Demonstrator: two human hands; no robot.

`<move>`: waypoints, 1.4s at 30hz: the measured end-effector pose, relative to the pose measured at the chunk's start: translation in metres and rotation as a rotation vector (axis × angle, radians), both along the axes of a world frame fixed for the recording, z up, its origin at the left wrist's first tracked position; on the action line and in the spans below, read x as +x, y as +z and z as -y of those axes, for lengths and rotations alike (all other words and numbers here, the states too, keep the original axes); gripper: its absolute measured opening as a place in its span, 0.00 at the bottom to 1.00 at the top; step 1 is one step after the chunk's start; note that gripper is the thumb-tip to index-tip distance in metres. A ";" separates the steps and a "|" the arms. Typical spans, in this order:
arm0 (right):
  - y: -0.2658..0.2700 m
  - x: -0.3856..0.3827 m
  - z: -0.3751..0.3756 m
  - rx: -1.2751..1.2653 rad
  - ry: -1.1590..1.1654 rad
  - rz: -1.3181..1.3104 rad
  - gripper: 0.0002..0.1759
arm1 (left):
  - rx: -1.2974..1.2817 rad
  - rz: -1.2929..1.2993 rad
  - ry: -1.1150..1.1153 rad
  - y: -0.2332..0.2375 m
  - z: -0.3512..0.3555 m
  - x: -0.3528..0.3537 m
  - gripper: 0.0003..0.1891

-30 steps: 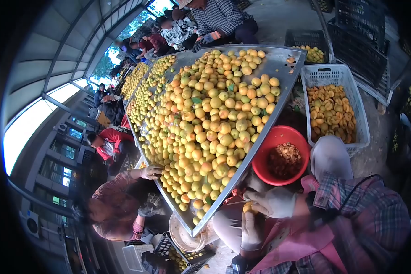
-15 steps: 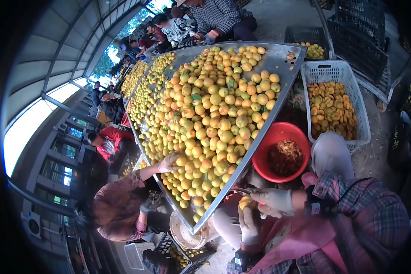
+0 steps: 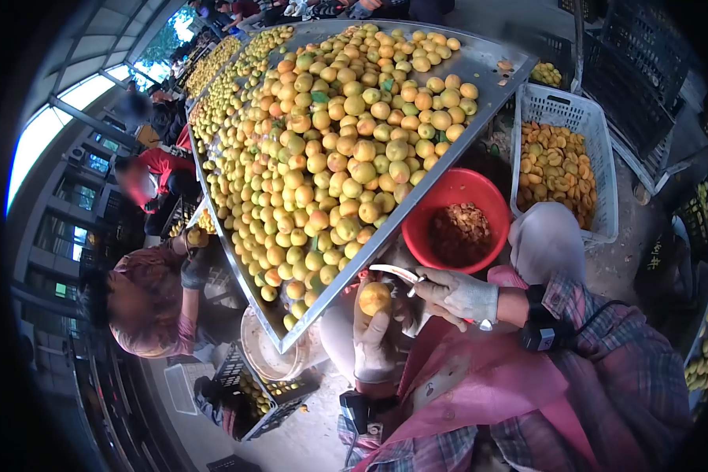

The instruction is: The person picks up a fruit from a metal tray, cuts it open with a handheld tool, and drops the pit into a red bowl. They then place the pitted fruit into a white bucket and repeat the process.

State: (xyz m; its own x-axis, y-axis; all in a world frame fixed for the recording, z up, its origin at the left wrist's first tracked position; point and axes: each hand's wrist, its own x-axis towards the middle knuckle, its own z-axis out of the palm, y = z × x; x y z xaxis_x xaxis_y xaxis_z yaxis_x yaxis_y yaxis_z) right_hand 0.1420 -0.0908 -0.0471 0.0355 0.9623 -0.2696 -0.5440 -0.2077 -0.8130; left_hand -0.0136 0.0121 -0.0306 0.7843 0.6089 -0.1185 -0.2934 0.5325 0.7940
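Note:
In the lower middle of the head view, my left hand [image 3: 372, 346] grips a yellow-orange apricot [image 3: 375, 299], gloved fingers closed around its lower side. My right hand [image 3: 458, 296], also gloved, is closed on curved-jawed shears [image 3: 393, 271] with a bit of red at the handle. Their jaws reach toward the apricot, with a small gap between. Just beyond both hands is the edge of a metal table [image 3: 417, 206] heaped with whole apricots [image 3: 330, 173]. A red basin [image 3: 492, 197] holding brown pits [image 3: 460, 232] stands beside my right hand.
A light plastic crate [image 3: 606, 161] of split apricots [image 3: 557, 173] stands right of the basin. At left sits a co-worker [image 3: 153, 299] with an apricot in hand. A white bucket [image 3: 271, 350] and a dark crate [image 3: 256, 417] stand below the table corner. Black crates [image 3: 629, 102] are stacked at right.
My view has shifted. My hands have moved apart; the shears now show clear of the apricot, which stays in my left hand. The co-worker's hand has left the heap.

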 end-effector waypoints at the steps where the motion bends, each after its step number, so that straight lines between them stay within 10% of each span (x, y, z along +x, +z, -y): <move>1: 0.011 -0.001 0.003 -0.062 0.026 0.096 0.16 | 0.017 0.001 0.009 -0.001 0.000 0.001 0.40; 10: -0.016 -0.019 0.008 -0.056 -0.028 0.256 0.15 | -0.056 0.031 -0.033 -0.023 -0.008 -0.005 0.42; 16: -0.022 -0.012 0.011 0.460 -0.229 1.296 0.15 | -0.165 0.108 -0.069 -0.029 -0.012 -0.014 0.41; 34: -0.038 -0.013 0.021 0.234 -0.121 0.956 0.13 | 0.310 -0.208 -0.022 -0.008 -0.014 -0.010 0.32; 40: -0.054 -0.010 0.022 -0.041 -0.031 -0.251 0.08 | 0.321 -0.246 -0.005 -0.010 -0.014 -0.012 0.31; 42: -0.044 -0.017 0.019 0.321 -0.085 0.827 0.13 | 0.281 -0.248 0.010 -0.011 -0.013 -0.012 0.32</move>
